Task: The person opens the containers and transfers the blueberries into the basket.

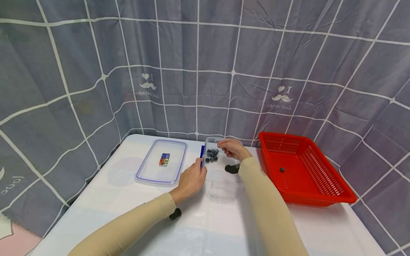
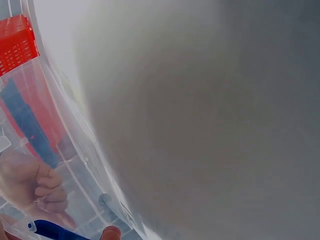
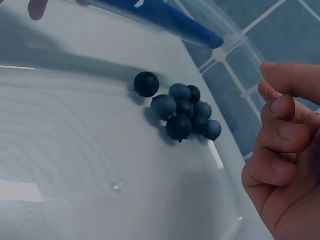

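Several dark blueberries (image 1: 212,153) lie clustered in a clear plastic box (image 1: 221,176); in the right wrist view the blueberries (image 3: 179,107) sit close together near a corner, one slightly apart. My left hand (image 1: 192,179) grips the box's left side by its blue clip (image 1: 202,156). In the left wrist view one fingertip (image 2: 111,233) shows beside the clip. Above the box's far right part is my right hand (image 1: 233,148). In the right wrist view, my right hand (image 3: 290,135) has curled fingers, with thumb and forefinger close together and nothing visible between them.
A red plastic basket (image 1: 320,167) with slotted sides stands to the right, one blueberry (image 1: 282,169) inside it. Left of the box lies a clear lid (image 1: 150,165) with a blue seal and a label. A grey checked curtain (image 1: 211,89) hangs behind the table.
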`<state>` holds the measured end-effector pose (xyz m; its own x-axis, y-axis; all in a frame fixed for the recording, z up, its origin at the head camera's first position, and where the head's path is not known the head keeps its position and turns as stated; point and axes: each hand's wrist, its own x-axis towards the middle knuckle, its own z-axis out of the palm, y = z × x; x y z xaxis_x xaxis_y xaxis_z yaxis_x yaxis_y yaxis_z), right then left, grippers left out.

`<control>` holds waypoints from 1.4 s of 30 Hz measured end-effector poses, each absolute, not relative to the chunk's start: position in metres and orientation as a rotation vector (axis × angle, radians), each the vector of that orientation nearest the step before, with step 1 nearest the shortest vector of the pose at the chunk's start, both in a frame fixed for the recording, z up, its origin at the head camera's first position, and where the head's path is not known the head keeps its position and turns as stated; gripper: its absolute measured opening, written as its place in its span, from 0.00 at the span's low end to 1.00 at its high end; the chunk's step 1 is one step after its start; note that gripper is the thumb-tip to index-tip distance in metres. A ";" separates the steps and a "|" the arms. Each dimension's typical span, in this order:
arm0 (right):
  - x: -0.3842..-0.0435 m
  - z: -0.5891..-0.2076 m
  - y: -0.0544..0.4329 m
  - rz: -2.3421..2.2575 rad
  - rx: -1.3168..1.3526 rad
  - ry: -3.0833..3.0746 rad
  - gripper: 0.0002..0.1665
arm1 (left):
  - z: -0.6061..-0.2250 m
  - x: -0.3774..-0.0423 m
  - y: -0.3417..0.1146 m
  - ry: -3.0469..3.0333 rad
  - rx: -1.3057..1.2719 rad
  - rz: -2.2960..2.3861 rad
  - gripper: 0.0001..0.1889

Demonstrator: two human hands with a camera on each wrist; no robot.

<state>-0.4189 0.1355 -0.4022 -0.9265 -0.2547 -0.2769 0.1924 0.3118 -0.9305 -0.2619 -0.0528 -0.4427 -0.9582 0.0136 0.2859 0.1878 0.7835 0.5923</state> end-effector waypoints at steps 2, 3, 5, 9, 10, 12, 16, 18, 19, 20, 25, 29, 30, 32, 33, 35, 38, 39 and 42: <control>-0.419 -0.406 0.135 -1.624 -0.030 2.212 0.24 | -0.442 -0.262 -0.053 -2.714 -0.157 -0.939 0.24; -0.419 -0.407 0.135 -1.609 -0.020 2.213 0.24 | -0.442 -0.262 -0.053 -2.718 -0.157 -0.934 0.25; -0.419 -0.409 0.134 -1.587 -0.001 2.216 0.22 | -0.441 -0.263 -0.053 -2.722 -0.160 -0.932 0.24; -0.419 -0.412 0.131 -1.557 0.030 2.255 0.16 | -0.440 -0.264 -0.053 -2.719 -0.153 -0.937 0.24; -0.418 -0.412 0.129 -1.555 0.047 2.266 0.13 | -0.439 -0.264 -0.053 -2.718 -0.149 -0.940 0.24; -0.418 -0.413 0.126 -1.544 0.092 2.286 0.10 | -0.439 -0.264 -0.053 -2.720 -0.145 -0.947 0.24; -0.415 -0.418 0.121 -1.548 0.185 2.292 0.09 | -0.440 -0.262 -0.053 -2.730 -0.156 -0.954 0.24; -0.415 -0.421 0.119 -1.578 0.213 2.282 0.08 | -0.440 -0.262 -0.053 -2.728 -0.161 -0.957 0.25; -0.415 -0.423 0.119 -1.600 0.226 2.272 0.07 | -0.440 -0.262 -0.053 -2.729 -0.161 -0.953 0.25; -0.416 -0.425 0.118 -1.619 0.238 2.264 0.06 | -0.440 -0.262 -0.053 -2.725 -0.162 -0.950 0.25; -0.419 -0.432 0.119 -1.662 0.303 2.236 0.06 | -0.441 -0.264 -0.052 -2.717 -0.159 -0.926 0.25; -0.419 -0.434 0.122 -1.640 0.340 2.220 0.07 | -0.441 -0.264 -0.051 -2.714 -0.159 -0.923 0.24; -0.419 -0.434 0.123 -1.631 0.344 2.218 0.07 | -0.441 -0.264 -0.051 -2.715 -0.159 -0.924 0.24; -0.418 -0.435 0.124 -1.619 0.351 2.217 0.08 | -0.441 -0.264 -0.051 -2.718 -0.159 -0.928 0.24; -0.418 -0.436 0.124 -1.615 0.354 2.216 0.09 | -0.441 -0.264 -0.050 -2.718 -0.161 -0.929 0.24; -0.418 -0.437 0.124 -1.608 0.355 2.213 0.11 | -0.441 -0.264 -0.051 -2.722 -0.156 -0.926 0.24; -0.418 -0.438 0.123 -1.598 0.344 2.208 0.14 | -0.441 -0.263 -0.051 -2.720 -0.157 -0.932 0.24; -0.417 -0.438 0.123 -1.595 0.337 2.208 0.14 | -0.440 -0.263 -0.052 -2.722 -0.157 -0.931 0.25; -0.416 -0.438 0.121 -1.583 0.319 2.216 0.13 | -0.440 -0.262 -0.053 -2.715 -0.161 -0.931 0.24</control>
<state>-0.4156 0.1215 -0.4379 -0.8953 -0.0441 -0.4434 0.4051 0.3336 -0.8512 -0.2620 -0.0530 -0.4397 -0.9583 0.0186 0.2850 0.1895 0.7879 0.5859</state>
